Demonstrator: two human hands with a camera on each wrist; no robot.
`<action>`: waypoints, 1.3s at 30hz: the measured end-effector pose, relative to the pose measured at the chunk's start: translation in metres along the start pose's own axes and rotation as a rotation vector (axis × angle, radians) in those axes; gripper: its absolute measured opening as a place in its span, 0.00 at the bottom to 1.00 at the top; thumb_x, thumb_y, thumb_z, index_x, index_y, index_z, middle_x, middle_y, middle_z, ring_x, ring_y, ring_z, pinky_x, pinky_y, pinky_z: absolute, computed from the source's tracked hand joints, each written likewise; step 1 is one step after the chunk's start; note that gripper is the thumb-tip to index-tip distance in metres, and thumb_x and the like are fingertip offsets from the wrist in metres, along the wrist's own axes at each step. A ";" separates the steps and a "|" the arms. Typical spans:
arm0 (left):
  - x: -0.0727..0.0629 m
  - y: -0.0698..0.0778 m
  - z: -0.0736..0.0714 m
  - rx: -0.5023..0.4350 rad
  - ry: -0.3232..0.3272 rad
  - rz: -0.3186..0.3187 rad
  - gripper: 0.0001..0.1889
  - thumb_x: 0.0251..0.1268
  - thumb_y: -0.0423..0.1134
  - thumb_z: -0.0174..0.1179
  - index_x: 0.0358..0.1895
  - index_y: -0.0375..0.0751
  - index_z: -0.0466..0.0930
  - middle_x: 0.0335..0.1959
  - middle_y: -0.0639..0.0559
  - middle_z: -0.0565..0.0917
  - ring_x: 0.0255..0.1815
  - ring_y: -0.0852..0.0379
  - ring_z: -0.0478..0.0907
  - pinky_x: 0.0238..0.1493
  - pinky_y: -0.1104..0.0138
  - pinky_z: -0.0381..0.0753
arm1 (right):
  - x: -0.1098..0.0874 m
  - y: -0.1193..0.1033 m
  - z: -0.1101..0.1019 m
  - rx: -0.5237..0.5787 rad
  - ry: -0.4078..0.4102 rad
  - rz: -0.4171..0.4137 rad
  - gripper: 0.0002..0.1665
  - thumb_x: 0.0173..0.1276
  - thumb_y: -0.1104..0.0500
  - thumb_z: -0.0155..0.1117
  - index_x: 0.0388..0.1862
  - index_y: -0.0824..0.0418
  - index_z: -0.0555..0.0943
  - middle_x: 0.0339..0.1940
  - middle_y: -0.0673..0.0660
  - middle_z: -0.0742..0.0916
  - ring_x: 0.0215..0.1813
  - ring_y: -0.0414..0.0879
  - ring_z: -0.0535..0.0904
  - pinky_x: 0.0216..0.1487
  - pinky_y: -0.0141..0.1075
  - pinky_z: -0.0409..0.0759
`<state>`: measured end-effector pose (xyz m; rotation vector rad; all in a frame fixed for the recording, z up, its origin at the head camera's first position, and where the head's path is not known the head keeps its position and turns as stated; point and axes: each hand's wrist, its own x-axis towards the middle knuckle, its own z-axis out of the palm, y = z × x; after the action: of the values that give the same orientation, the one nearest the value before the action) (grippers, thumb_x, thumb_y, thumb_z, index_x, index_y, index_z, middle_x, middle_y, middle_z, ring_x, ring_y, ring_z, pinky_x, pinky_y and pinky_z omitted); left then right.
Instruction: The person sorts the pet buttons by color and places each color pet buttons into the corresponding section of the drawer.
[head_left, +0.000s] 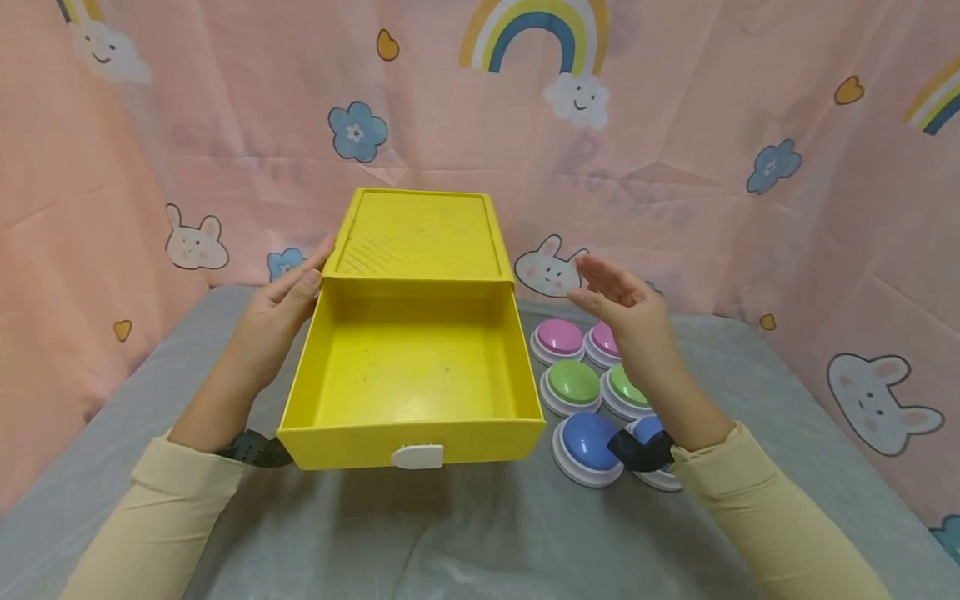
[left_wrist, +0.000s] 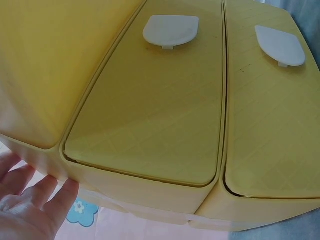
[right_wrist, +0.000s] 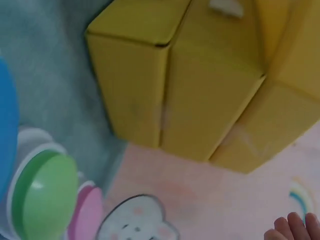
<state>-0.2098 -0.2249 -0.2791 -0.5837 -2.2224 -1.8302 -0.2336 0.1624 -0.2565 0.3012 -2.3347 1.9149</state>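
A yellow drawer unit stands in front of me, its top drawer pulled out with a bare inside and a white tab on its front. In the left wrist view, two lower drawers with white handles sit closed beneath it. My left hand rests against the left side of the unit near the top, fingers extended along it. My right hand is held in the air to the right of the unit, apart from it, fingers loosely bent and holding nothing.
Right of the unit, several domed push buttons with white bases stand in pairs on the grey cloth: pink, green and blue. My right forearm partly covers the outer ones. A pink patterned curtain hangs behind and at both sides.
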 end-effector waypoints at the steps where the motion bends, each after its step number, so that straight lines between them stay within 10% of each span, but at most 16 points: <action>1: 0.000 0.000 0.000 0.000 0.000 -0.001 0.27 0.81 0.50 0.43 0.79 0.53 0.56 0.82 0.60 0.53 0.83 0.54 0.48 0.74 0.72 0.65 | 0.004 0.004 -0.002 -0.014 -0.010 0.013 0.36 0.69 0.50 0.67 0.74 0.54 0.70 0.75 0.53 0.74 0.78 0.49 0.64 0.78 0.41 0.65; 9: 0.000 -0.001 -0.001 -0.011 0.002 0.005 0.27 0.81 0.49 0.43 0.78 0.51 0.56 0.82 0.55 0.53 0.83 0.53 0.47 0.72 0.76 0.66 | 0.029 0.036 -0.013 -0.112 -0.099 0.106 0.44 0.70 0.48 0.65 0.80 0.54 0.59 0.80 0.55 0.65 0.81 0.51 0.58 0.81 0.51 0.58; 16: 0.001 0.000 0.000 0.009 0.016 -0.007 0.28 0.81 0.50 0.42 0.79 0.52 0.55 0.82 0.54 0.53 0.83 0.52 0.48 0.79 0.44 0.53 | 0.051 0.063 -0.016 -0.199 -0.146 0.196 0.52 0.68 0.44 0.67 0.82 0.53 0.52 0.82 0.55 0.61 0.81 0.54 0.57 0.78 0.63 0.56; 26: -0.001 -0.002 0.000 -0.010 0.001 0.003 0.26 0.81 0.49 0.42 0.78 0.54 0.57 0.82 0.57 0.53 0.83 0.54 0.46 0.73 0.76 0.65 | 0.071 0.080 -0.018 -0.291 -0.241 0.198 0.53 0.68 0.47 0.68 0.82 0.57 0.49 0.83 0.58 0.58 0.83 0.59 0.49 0.80 0.61 0.53; 39: 0.000 -0.003 0.000 0.011 0.009 0.010 0.26 0.81 0.50 0.42 0.78 0.54 0.57 0.82 0.55 0.53 0.83 0.54 0.47 0.78 0.62 0.59 | 0.086 0.104 -0.023 -0.402 -0.291 0.210 0.52 0.67 0.52 0.70 0.80 0.66 0.52 0.81 0.65 0.61 0.81 0.62 0.55 0.80 0.57 0.56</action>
<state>-0.2112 -0.2258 -0.2819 -0.5830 -2.2185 -1.8112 -0.3409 0.1971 -0.3334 0.3233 -2.9768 1.5039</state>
